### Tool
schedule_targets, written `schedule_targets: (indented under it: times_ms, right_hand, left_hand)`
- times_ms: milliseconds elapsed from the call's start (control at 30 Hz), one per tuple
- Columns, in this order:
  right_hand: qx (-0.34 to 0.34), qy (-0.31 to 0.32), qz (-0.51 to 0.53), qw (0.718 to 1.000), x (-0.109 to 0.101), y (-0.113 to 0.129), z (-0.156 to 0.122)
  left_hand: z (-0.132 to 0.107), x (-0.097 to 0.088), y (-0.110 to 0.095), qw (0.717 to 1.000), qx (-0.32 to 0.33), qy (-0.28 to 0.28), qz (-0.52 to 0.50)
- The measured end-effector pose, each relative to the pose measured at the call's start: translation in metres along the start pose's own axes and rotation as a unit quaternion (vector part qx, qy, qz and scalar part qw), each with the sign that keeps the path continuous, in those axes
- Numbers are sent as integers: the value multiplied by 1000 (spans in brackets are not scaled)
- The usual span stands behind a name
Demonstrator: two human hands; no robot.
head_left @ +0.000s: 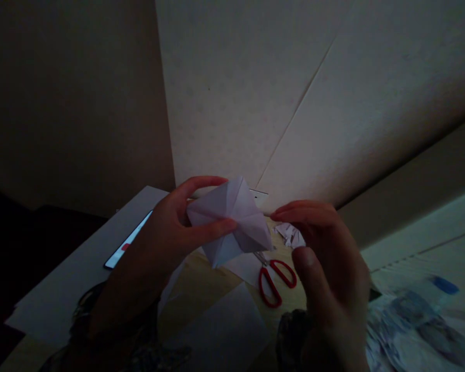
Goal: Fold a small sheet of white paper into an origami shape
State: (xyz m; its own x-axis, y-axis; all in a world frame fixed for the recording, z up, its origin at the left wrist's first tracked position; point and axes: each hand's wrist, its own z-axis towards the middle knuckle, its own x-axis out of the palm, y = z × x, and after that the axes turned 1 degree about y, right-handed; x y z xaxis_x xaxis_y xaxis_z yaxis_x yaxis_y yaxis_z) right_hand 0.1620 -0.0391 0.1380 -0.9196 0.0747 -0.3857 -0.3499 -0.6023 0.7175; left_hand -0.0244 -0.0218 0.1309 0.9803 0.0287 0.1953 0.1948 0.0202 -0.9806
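Observation:
A white sheet of creased, folded paper (251,222) is held up over the table, its fold lines meeting near the middle. My left hand (178,217) pinches it, thumb on the near face and fingers behind. To the right of the paper, my right hand (329,258) is open, thumb and fingers apart with nothing between them; its fingertips are close to the paper's right edge. Below lie scissors (273,281) with red handles, their blades partly hidden under the held paper. Behind my right fingers sits a crumpled piece of paper (290,235).
A phone (127,243) with a lit screen rests on a stack of white paper (62,289) at left. Another white sheet (225,330) lies on the wooden table (205,276). A wall (232,103) stands behind. At lower right is a plastic bottle (422,299) with a blue cap.

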Motion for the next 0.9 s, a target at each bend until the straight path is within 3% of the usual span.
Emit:
schedule_targets:
  times_ms: [233,500,667,900]
  right_hand:
    - [81,-39,52,995,18,-1,1]
    - [95,-40,66,993,15,-4,5]
    - [81,-54,78,992,13,-5,6]
    - [29,-28,38,998,10,-9,6]
  left_hand:
    - [-6,8,-2,998,39,-50,15]
    - [0,3,0,999,34,-7,8]
    - [0,-1,-3,998,8,24,54]
    - [-1,-9,-9,990,15,49,134]
